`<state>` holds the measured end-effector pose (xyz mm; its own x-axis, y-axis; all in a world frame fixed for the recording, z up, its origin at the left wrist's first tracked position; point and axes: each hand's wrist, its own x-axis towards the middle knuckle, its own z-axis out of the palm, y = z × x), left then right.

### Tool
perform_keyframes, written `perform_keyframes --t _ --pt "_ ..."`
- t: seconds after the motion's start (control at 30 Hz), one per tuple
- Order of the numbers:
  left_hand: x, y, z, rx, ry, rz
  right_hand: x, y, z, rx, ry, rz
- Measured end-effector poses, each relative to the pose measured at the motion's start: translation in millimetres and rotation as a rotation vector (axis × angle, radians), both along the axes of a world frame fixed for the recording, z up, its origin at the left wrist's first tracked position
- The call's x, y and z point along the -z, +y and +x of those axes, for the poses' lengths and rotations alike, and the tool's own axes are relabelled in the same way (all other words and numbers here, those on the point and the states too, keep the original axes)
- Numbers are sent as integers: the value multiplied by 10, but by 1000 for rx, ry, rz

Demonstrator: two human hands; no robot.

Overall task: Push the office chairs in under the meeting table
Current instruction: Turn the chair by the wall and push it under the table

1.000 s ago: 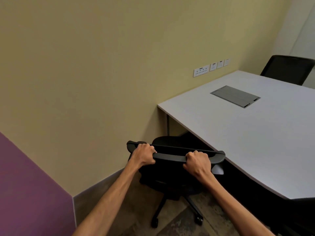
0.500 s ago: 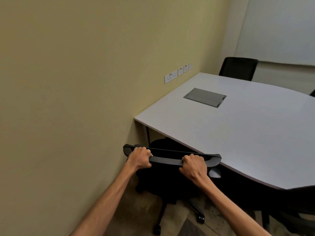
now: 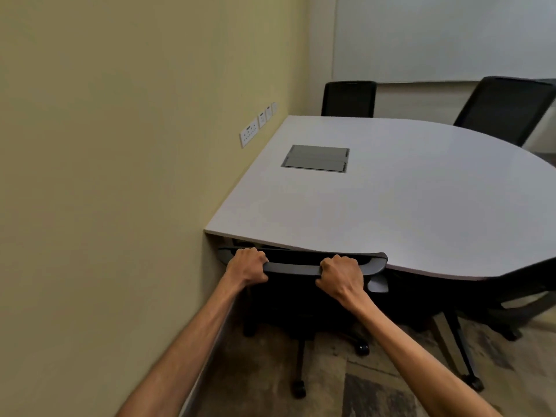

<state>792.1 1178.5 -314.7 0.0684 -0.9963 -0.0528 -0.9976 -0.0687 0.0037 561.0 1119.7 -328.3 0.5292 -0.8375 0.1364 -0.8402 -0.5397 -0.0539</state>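
Yellow wall (image 3: pixel 120 145) fills the left side and runs straight back to the corner, with a row of white wall sockets (image 3: pixel 255 124) just above the level of the desk top. Against this wall sits the white desk (image 3: pixel 421 206), its left edge flush to the wall and its near edge curving away to the right. A grey cable hatch (image 3: pixel 316 158) is set flat in the top.

At the near left corner, the black office chair (image 3: pixel 301 263) stands with its top rail just beside the desk's near edge, its seat hidden in the dark below. Only a narrow strip separates the chair from the wall. The left hand (image 3: pixel 248 266) is closed round the left end of the rail; the right hand (image 3: pixel 341 273) is closed round it nearer the right end. Below, the chair's star base and castors rest on patterned carpet (image 3: pixel 376 386), which lies open toward the camera.

Further right, a desk leg (image 3: pixel 457 341) slants down to the floor, and a second dark chair (image 3: pixel 517 296) sits at the curved edge. Two more black chairs stand at the far side: the far left chair (image 3: pixel 349 97) close to the far edge and the far right chair (image 3: pixel 508 106) angled at the rounded end.
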Motion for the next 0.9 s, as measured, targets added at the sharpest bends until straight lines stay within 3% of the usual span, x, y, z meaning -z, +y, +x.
perform_keyframes --t 0.4,0.9 --pt "-10 -656 788 132 35 -12 -7 -264 735 172 -39 33" --pt "-23 -1543 1101 270 17 -12 -17 -1012 997 277 -30 8"
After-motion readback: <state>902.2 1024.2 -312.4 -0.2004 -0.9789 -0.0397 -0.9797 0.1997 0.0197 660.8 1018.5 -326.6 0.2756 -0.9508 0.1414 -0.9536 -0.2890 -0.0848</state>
